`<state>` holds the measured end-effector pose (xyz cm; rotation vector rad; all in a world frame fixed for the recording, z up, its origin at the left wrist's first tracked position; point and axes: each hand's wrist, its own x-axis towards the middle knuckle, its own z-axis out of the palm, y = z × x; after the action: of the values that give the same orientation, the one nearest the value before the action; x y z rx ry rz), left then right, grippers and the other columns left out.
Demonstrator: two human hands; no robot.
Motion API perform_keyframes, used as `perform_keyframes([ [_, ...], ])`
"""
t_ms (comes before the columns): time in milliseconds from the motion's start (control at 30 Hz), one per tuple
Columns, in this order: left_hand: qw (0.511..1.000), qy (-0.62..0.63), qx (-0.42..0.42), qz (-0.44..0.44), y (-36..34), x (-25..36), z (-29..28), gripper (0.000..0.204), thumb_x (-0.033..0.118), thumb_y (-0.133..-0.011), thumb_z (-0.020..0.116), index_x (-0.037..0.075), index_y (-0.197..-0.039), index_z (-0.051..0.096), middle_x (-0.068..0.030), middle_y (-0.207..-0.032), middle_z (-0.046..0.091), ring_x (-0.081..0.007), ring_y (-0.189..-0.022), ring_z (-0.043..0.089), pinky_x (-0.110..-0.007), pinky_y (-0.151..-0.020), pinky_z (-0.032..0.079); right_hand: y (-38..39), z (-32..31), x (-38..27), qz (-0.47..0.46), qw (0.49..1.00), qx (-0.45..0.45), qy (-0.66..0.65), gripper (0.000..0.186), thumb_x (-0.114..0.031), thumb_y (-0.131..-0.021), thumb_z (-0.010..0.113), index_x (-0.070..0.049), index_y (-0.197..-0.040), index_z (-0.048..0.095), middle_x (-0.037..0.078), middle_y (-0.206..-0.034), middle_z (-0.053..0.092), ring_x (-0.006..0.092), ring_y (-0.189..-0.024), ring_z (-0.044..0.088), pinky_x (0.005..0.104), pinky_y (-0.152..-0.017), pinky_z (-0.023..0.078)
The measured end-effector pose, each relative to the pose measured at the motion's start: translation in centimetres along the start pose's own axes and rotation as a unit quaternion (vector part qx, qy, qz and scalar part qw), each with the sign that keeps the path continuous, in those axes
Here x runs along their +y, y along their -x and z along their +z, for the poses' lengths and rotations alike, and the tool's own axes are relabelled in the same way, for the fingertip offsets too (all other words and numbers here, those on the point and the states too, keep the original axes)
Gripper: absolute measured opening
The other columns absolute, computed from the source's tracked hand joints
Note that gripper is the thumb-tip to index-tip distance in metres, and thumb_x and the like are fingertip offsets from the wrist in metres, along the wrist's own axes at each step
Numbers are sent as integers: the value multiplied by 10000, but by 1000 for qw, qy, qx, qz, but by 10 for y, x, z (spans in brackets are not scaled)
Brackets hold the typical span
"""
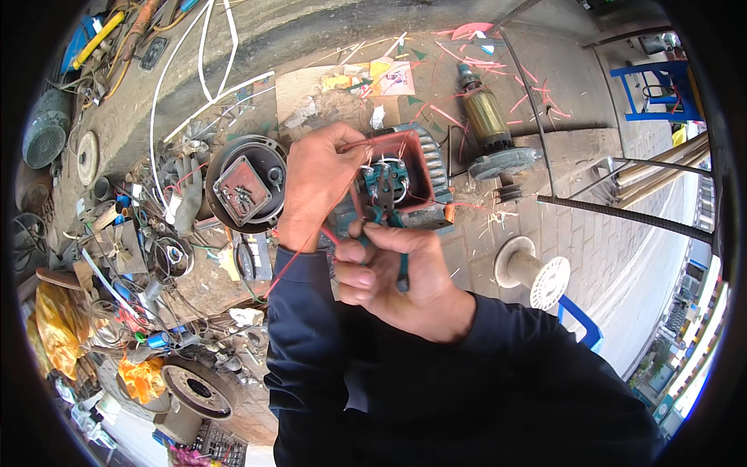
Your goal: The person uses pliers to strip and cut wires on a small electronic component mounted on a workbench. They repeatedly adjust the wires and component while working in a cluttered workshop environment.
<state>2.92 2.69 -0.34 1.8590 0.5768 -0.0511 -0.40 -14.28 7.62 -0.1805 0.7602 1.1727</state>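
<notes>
My right hand (412, 272) is closed around pliers (379, 212) with green handles. Their jaws reach down onto a green terminal block (398, 173) with metal posts and white wires. This block sits inside an open, red-painted terminal box (422, 163) on a grey finned motor (437, 148). At the box's left rim, my left hand (317, 171) pinches a thin red wire (313, 243), which trails down past my wrist. Fingers partly cover the left wall of the box, and the wire's end is hard to make out.
Left of my hands lies a round dark housing (247, 183) with a square lid in it. A motor rotor (489, 117) stands at the upper right, near scattered red wire scraps. A white spool (532, 271) lies at right. Metal bars (622, 215) cross there; tangled cables and parts crowd the left.
</notes>
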Motion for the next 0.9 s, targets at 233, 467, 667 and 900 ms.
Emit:
perform_keyframes([
  [233,1000,6,4,-9,3,1,0,153,112,-885,835,27,-1005,792,-110,-894,807,-124,-808,741,-304,-719,579,-16,1,11,-44,999,-13,6,170,-230,-1054,588,-65,-1068,621,118,-979,686,277,-837,631,461,-812,508],
  [467,1000,21,-9,5,0,-7,0,147,97,-908,824,0,-1011,784,-97,-888,804,-93,-814,718,-276,-731,566,27,-15,-31,70,979,-41,186,325,-333,-1045,612,-64,-1226,634,105,-1096,689,305,-1000,680,467,-925,526],
  [667,999,32,-17,-1,2,-9,-1,151,77,-926,832,-14,-1020,757,-56,-912,779,-72,-842,688,-252,-722,550,61,-26,-93,115,932,-19,344,401,-375,-1079,567,-36,-1284,628,119,-1096,711,288,-996,716,423,-876,553],
  [900,997,54,-33,34,8,-5,-8,203,67,-941,811,-4,-1114,731,-70,-982,777,-100,-909,702,-274,-785,569,54,-30,-107,128,917,8,377,352,-336,-1054,602,-44,-1235,680,143,-1068,739,202,-897,694,319,-738,513],
])
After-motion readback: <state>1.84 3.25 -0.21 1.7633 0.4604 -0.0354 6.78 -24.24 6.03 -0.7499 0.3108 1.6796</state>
